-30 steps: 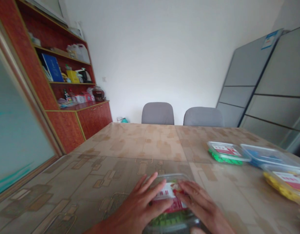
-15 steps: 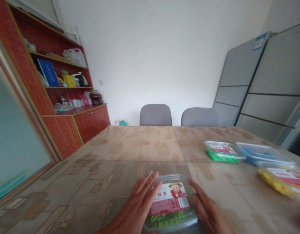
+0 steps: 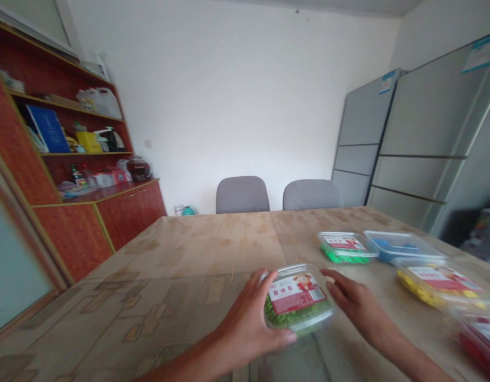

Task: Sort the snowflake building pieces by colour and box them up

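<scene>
A clear plastic container (image 3: 299, 300) with a red-and-white label and green pieces inside tilts slightly in front of me, seemingly a little above the table. My left hand (image 3: 250, 313) grips its left side, thumb along the front edge and fingers at the back left corner. My right hand (image 3: 354, 300) is at its right side, fingertips against the edge near the back right corner; its thumb is hidden. To the right stand similar containers: one with bright green pieces (image 3: 346, 248), one with blue pieces (image 3: 404, 246), one with yellow pieces (image 3: 436, 284) and one with red pieces (image 3: 478, 339).
The patterned table (image 3: 181, 265) spreads out ahead. Two grey chairs, left (image 3: 242, 194) and right (image 3: 311, 193), stand at its far edge. A red-brown shelf cabinet (image 3: 129, 212) is at the left, and grey tall cabinets (image 3: 420, 122) stand at the right.
The green container has moved forward and to the right with both hands, and appears raised. My left hand has gone from lying over its side to gripping it. The view has turned right.
</scene>
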{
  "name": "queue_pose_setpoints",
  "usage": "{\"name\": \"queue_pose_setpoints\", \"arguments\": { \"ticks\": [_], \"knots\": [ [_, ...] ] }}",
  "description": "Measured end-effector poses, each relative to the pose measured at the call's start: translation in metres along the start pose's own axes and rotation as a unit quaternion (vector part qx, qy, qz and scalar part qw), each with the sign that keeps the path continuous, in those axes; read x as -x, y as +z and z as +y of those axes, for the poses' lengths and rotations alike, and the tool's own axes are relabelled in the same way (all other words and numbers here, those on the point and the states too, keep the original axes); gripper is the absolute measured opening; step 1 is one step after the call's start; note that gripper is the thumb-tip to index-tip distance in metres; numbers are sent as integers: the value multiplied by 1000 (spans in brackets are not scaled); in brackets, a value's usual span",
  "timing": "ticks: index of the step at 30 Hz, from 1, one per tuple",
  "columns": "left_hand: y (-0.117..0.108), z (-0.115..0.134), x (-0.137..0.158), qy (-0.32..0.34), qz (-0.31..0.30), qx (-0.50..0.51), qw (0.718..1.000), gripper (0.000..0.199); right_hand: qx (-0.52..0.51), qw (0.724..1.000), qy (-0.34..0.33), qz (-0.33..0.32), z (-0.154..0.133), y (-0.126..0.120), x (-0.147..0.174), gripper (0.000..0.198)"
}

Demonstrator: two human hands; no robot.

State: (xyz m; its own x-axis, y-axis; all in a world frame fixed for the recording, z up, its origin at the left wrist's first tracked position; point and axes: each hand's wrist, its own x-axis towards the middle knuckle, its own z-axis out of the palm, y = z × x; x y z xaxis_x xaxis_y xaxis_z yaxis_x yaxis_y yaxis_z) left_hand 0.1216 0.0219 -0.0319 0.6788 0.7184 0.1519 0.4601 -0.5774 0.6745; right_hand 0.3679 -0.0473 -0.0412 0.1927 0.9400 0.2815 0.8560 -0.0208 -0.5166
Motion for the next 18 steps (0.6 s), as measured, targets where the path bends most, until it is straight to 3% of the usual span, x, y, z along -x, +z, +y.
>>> {"name": "queue_pose_setpoints", "arguments": {
  "ticks": [5, 10, 14, 18],
  "knots": [
    [49, 24, -47, 63, 10, 33, 997, 99, 267, 963, 33, -3, 44, -46, -10, 38],
    [92, 51, -91, 118, 0, 59, 991, 109, 368, 925, 98, -14, 85, -78, -11, 32],
    [101, 62, -107, 111, -76, 37, 990, 120, 389, 908, 155, -4, 106, -89, -9, 29],
    [94, 51, -82, 146, -75, 23, 986, 96, 380, 911, 159, -2, 109, -90, -7, 30]
  ]
}}
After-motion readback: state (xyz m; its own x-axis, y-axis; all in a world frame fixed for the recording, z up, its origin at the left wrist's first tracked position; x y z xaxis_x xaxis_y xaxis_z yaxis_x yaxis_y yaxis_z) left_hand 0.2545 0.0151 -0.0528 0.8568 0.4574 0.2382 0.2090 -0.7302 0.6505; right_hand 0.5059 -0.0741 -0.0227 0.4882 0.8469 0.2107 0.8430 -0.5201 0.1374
